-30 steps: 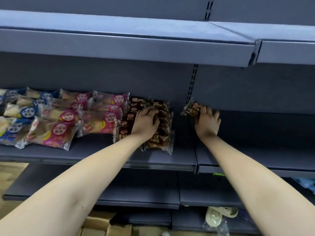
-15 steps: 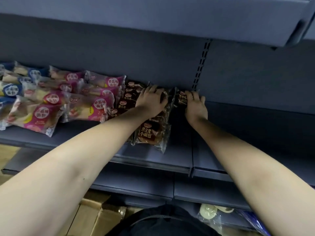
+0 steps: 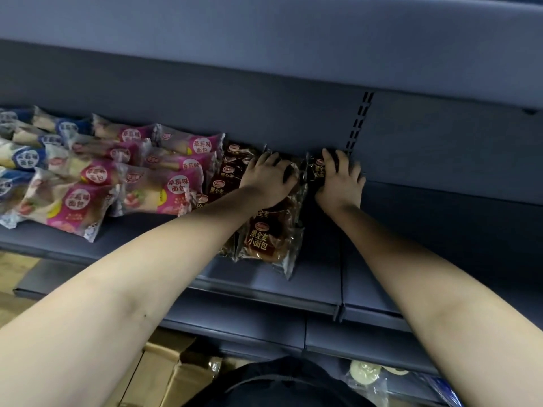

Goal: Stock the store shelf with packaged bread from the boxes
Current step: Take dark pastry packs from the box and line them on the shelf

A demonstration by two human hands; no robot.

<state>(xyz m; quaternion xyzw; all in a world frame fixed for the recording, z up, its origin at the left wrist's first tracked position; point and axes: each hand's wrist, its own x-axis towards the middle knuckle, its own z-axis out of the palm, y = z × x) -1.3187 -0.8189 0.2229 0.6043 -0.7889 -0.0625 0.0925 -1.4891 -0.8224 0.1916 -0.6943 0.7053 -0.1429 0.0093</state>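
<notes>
Whole-wheat bread pack (image 3: 318, 171) lies at the shelf (image 3: 320, 274) rear, at 10 o'clock under right hand (image 3: 340, 180), fingers spread over it, pinch hidden, touching the 12–6 whole-wheat row (image 3: 264, 242) that left hand (image 3: 269, 179) presses with fingers spread.

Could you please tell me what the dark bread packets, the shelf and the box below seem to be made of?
Dark bread packets: thin clear plastic film, glossy; it crinkles and glints. Shelf: probably painted metal, matte blue-grey, with a thin folded front lip. Box: brown cardboard by its look, dull, with bent flaps.
</notes>
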